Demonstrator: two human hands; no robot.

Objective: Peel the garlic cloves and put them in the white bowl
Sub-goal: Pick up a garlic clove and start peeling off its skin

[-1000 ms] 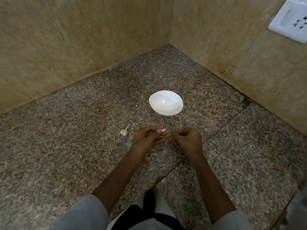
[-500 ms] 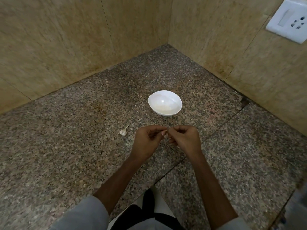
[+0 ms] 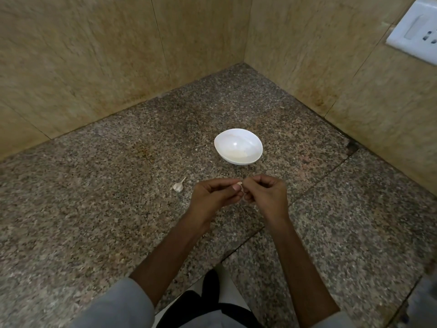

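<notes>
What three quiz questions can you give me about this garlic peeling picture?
1. True or false: the small pale garlic clove is pinched between the left hand and the right hand.
2. Where does the whitish stalked garlic piece lie? A on the speckled granite counter; B in the right hand; C on the wall.
3. Fill in: the round white bowl stands ___ the hands.
Key: 1 true; 2 A; 3 beyond.
</notes>
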